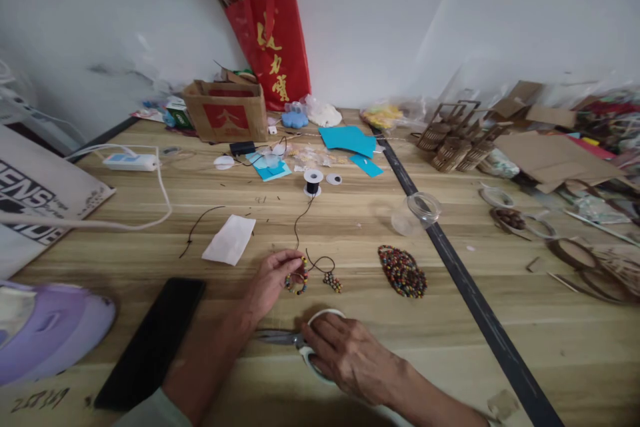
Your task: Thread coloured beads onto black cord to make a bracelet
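Note:
Between the fingers of my left hand (270, 280) is a small ring of coloured beads, a beaded bracelet (302, 288), held just over the table. My right hand (353, 357) is closed at the white handles of a pair of scissors (287, 337), whose blades point left, below my left wrist. Right of the bracelet lies a small bead cluster (332, 282) on a looped black cord (323, 260). Behind, a spool of black cord (313, 183) stands upright, its loose end running toward my left hand. A heap of strung multicoloured beads (403, 271) rests farther right.
A black phone (153, 340) and a white paper piece (229, 240) lie left, near a power strip (131, 162). A clear round container (423, 208) stands by the dark strip (465, 287). Blue sheets (349, 141), a cardboard box (227, 113) and woven baskets (453, 147) sit behind.

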{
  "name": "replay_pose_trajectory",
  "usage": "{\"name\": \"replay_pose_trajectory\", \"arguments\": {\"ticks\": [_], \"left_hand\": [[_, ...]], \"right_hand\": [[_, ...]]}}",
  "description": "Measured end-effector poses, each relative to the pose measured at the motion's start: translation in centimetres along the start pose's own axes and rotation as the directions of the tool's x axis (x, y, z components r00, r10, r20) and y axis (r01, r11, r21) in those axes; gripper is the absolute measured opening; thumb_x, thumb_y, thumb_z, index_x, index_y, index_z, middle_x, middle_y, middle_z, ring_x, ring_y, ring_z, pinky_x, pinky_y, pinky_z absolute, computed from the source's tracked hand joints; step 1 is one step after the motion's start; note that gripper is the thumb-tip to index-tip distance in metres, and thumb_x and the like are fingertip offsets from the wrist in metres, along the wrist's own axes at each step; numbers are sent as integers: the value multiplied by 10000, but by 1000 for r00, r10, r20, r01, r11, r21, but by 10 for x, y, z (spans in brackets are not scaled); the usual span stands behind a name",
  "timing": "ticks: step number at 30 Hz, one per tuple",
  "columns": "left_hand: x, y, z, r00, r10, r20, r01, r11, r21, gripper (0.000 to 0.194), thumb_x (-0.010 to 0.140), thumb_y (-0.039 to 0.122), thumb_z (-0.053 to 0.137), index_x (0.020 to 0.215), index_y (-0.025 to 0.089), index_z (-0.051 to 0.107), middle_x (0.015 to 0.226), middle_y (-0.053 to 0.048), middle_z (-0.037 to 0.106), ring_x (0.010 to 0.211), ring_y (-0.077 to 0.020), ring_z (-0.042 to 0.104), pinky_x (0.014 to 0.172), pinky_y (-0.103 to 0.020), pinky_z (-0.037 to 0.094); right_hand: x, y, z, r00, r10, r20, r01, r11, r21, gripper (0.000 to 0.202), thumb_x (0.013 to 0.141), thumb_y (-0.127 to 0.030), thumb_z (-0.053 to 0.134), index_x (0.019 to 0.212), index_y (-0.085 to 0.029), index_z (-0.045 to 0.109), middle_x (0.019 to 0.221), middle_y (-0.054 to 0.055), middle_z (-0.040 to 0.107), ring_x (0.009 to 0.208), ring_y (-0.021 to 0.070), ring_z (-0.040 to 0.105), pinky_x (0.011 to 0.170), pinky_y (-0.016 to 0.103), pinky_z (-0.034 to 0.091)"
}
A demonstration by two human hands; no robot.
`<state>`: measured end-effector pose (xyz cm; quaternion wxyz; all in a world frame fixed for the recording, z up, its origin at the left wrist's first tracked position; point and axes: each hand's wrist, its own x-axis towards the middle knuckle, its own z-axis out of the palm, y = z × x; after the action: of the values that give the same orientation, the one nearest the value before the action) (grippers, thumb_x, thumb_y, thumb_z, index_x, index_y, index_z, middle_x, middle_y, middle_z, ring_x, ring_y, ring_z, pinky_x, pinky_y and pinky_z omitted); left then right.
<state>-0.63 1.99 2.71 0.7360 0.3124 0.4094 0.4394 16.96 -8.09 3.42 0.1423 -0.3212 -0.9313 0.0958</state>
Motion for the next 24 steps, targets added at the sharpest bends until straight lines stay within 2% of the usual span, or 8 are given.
{"name": "replay_pose_trajectory", "arguments": {"ticks": [5, 8, 10, 13, 15, 19, 24], "left_hand": [[-3, 1, 6, 997, 82, 13, -83, 987, 139, 241, 600, 267, 817, 760, 126, 705, 615, -17, 677, 549, -129, 617, 513, -219, 469], [-3, 3, 7, 995, 84, 51, -93, 971, 222, 240, 615, 282, 808, 769, 129, 706, 613, -25, 686, 542, -131, 612, 523, -225, 472], [-5, 5, 9, 993, 82, 82, -102, 957, 271, 241, 619, 287, 807, 778, 134, 708, 624, -25, 691, 547, -128, 608, 534, -224, 474], [-8, 8, 14, 986, 98, 136, -137, 938, 317, 225, 627, 287, 802, 769, 143, 706, 625, -11, 676, 538, -116, 588, 528, -216, 461], [-9, 9, 17, 977, 97, 192, -161, 922, 352, 202, 642, 279, 792, 764, 144, 704, 618, -9, 664, 519, -109, 568, 517, -216, 445], [-8, 6, 19, 951, 105, 290, -222, 885, 408, 163, 699, 274, 749, 768, 144, 678, 622, -16, 655, 518, -110, 562, 496, -213, 408], [0, 1, 15, 955, 44, 295, -186, 859, 476, 278, 719, 319, 728, 875, 142, 581, 613, 1, 646, 539, -125, 582, 489, -207, 406]], "right_hand": [[4, -4, -12, 999, 45, -17, -46, 999, -6, 215, 912, -338, 562, 1042, -167, 572, 915, 69, 630, 861, 221, 570, 764, 352, 502], [6, 5, -25, 979, 177, -96, -165, 979, 120, 139, 941, -313, 513, 916, -182, 556, 864, 45, 603, 806, 185, 565, 717, 304, 484], [9, 17, -28, 933, 304, -194, -248, 931, 270, 149, 958, -305, 475, 899, -179, 527, 846, 40, 596, 764, 162, 564, 681, 273, 475], [18, 37, -23, 843, 433, -319, -209, 810, 547, 169, 934, -347, 511, 938, -177, 515, 803, 18, 591, 705, 134, 562, 646, 244, 477], [24, 47, -15, 808, 491, -324, -170, 722, 670, 228, 906, -380, 552, 983, -167, 530, 844, 33, 602, 729, 133, 581, 659, 246, 496], [30, 57, 1, 799, 525, -294, -128, 626, 769, 317, 847, -416, 630, 1016, -153, 575, 853, 44, 633, 736, 134, 606, 682, 257, 511], [28, 61, 9, 785, 581, -214, -150, 513, 845, 263, 834, -385, 638, 944, -147, 618, 770, 38, 643, 678, 128, 589, 617, 231, 476]]}}
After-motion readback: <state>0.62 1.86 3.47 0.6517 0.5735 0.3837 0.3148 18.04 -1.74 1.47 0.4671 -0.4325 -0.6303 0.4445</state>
